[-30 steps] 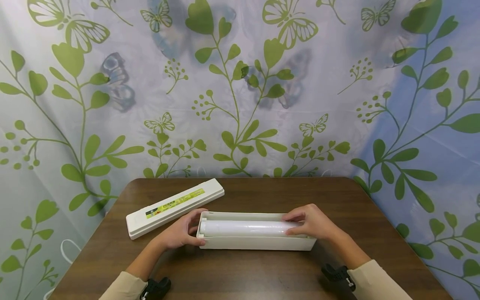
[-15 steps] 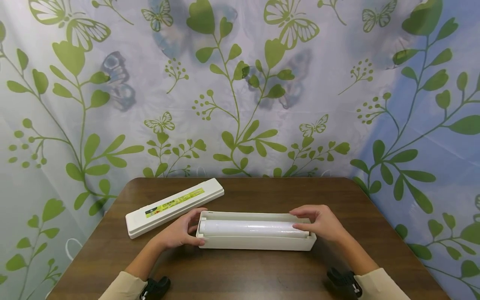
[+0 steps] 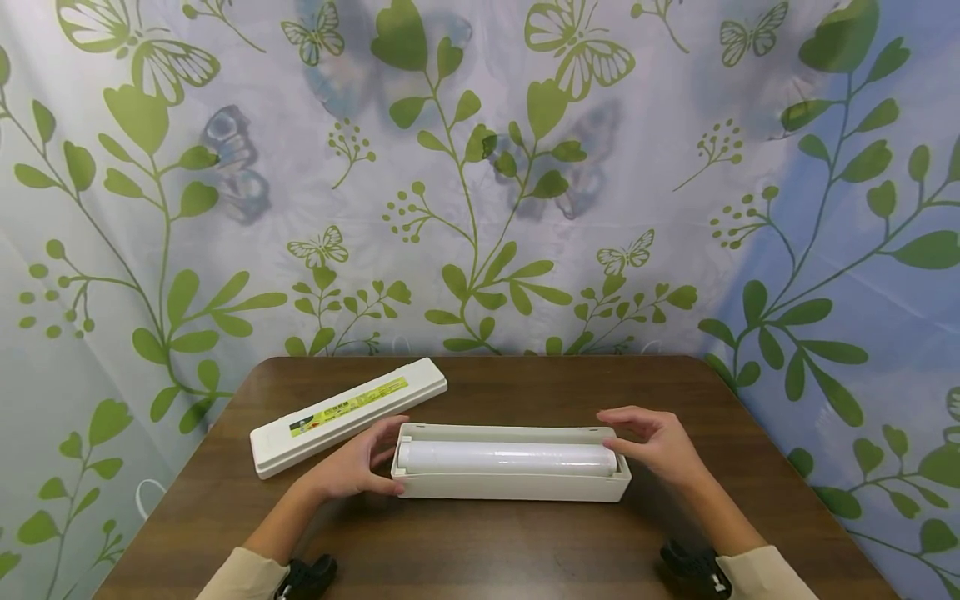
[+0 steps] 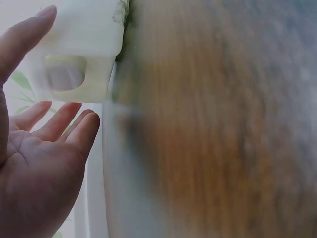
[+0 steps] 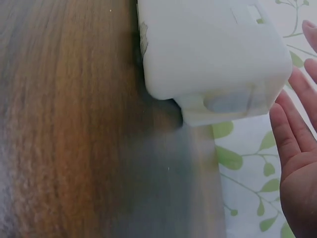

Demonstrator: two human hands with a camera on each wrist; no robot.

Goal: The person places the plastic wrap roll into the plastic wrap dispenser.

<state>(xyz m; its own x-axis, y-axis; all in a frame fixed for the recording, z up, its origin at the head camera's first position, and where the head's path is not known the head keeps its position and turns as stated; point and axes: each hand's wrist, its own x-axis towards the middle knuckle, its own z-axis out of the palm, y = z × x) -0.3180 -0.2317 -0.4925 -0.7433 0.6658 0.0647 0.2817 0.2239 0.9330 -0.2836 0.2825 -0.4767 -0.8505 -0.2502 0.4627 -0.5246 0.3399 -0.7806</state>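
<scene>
A long white dispenser box (image 3: 510, 487) stands lidless on the table, with a roll of clear plastic wrap (image 3: 506, 457) lying along its inside. At the box's left end is my left hand (image 3: 360, 462), thumb by the front corner and fingers towards the back. In the left wrist view those fingers (image 4: 85, 130) are relaxed and spread, close to the box's end wall. My right hand (image 3: 663, 446) hovers by the right end, its thumb near the rim and its fingers loosely extended. The right wrist view shows that hand's fingers (image 5: 287, 131) beside the box end, holding nothing.
Behind and left of the box lies its white lid (image 3: 416, 385), set at a slant, with a yellow-green label on top. A brown wooden table (image 3: 495, 550) carries everything. A curtain (image 3: 480, 192) with leaves and butterflies hangs behind its far edge.
My right hand has come off the plastic wrap roll and moved right to the box's end, baring the roll's right end. My left hand has barely shifted; box and lid stay put.
</scene>
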